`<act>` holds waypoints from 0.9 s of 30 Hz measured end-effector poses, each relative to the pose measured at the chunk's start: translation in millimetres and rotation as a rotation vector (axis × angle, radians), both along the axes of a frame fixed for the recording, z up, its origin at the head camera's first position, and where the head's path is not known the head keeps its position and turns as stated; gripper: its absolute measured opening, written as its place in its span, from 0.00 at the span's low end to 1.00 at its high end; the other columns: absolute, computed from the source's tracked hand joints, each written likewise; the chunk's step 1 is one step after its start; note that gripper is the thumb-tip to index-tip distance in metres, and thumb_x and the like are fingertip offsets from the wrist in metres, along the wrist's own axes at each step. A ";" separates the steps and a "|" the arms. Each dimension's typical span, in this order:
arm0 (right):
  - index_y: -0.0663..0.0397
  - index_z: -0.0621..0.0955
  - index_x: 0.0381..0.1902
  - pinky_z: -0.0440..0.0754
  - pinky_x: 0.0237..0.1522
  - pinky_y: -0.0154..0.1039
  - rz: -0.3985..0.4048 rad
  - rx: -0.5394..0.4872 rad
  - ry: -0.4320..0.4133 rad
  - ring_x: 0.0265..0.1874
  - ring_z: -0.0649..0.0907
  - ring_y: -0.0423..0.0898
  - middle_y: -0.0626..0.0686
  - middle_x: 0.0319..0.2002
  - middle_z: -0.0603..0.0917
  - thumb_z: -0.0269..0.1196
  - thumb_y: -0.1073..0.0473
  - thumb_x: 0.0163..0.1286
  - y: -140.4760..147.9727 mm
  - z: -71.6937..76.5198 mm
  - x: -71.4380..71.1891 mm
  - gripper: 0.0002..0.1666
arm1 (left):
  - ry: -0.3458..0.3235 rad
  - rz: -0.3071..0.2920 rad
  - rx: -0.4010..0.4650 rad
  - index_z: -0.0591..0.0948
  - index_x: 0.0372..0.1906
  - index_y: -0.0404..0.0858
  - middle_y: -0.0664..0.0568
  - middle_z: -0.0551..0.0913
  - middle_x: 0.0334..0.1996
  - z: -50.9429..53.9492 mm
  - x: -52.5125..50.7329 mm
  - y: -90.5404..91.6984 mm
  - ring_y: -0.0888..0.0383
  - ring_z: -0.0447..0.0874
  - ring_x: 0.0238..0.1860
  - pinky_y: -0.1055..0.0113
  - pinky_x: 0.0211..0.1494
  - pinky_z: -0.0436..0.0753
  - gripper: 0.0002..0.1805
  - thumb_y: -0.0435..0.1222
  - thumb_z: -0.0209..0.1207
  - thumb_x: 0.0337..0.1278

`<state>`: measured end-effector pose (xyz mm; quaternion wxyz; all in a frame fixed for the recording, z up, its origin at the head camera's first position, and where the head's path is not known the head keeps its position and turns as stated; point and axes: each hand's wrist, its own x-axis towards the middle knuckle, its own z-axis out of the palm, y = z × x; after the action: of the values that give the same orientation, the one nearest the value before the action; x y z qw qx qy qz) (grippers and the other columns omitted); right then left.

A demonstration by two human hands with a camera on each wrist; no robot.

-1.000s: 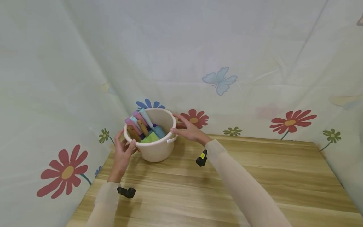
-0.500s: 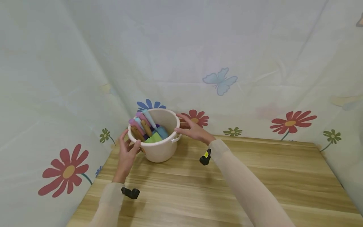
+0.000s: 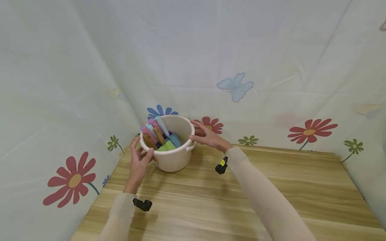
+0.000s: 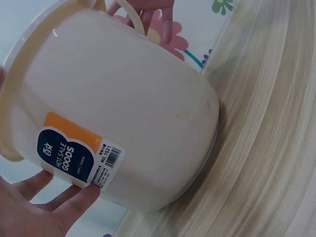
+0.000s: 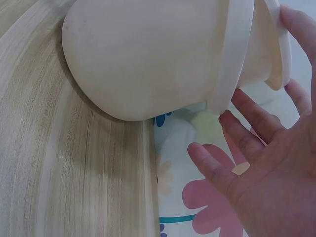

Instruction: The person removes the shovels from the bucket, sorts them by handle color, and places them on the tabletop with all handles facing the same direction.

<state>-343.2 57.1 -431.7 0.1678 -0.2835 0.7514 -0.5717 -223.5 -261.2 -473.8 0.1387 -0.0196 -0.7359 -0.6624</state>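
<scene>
The white bucket stands upright on the bench, its axis vertical, directly between the left hand, which grasps its left side at the rim, and the right hand, grasping its right.

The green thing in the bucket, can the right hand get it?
Probably yes. The right hand is at the edge of the bucket, which has no lid on, and the green thing shows inside.
</scene>
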 end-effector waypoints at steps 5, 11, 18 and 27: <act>0.32 0.55 0.82 0.74 0.65 0.64 0.025 0.001 0.002 0.73 0.70 0.54 0.55 0.74 0.70 0.66 0.46 0.73 2.3 4.9 1.8 0.48 | -0.002 0.004 0.003 0.50 0.80 0.63 0.42 0.60 0.76 -0.8 0.2 1.8 0.40 0.70 0.68 0.46 0.65 0.78 0.41 0.49 0.60 0.73; 0.35 0.55 0.83 0.75 0.66 0.60 0.037 0.049 0.034 0.72 0.70 0.55 0.57 0.74 0.70 0.67 0.46 0.72 6.5 12.5 0.4 0.49 | 0.003 0.021 -0.007 0.50 0.80 0.62 0.40 0.59 0.76 -2.1 -1.5 5.6 0.38 0.70 0.68 0.45 0.64 0.79 0.42 0.50 0.61 0.72; 0.39 0.55 0.83 0.74 0.67 0.59 0.021 0.150 0.086 0.71 0.72 0.57 0.59 0.73 0.71 0.67 0.43 0.72 9.6 24.0 2.4 0.50 | 0.004 0.019 -0.016 0.51 0.80 0.63 0.39 0.59 0.76 -4.2 -6.3 5.9 0.39 0.70 0.68 0.43 0.64 0.78 0.42 0.52 0.62 0.70; 0.45 0.56 0.82 0.82 0.59 0.57 -0.022 0.228 0.155 0.69 0.74 0.61 0.61 0.75 0.67 0.71 0.46 0.69 7.5 52.7 2.6 0.52 | -0.016 0.019 -0.023 0.49 0.80 0.62 0.40 0.59 0.77 -3.2 -4.4 5.8 0.41 0.70 0.70 0.44 0.66 0.77 0.43 0.54 0.61 0.70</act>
<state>-340.6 64.6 -379.0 0.1342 -0.2974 0.8253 -0.4609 -227.9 -255.4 -477.0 0.1389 -0.0088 -0.7448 -0.6527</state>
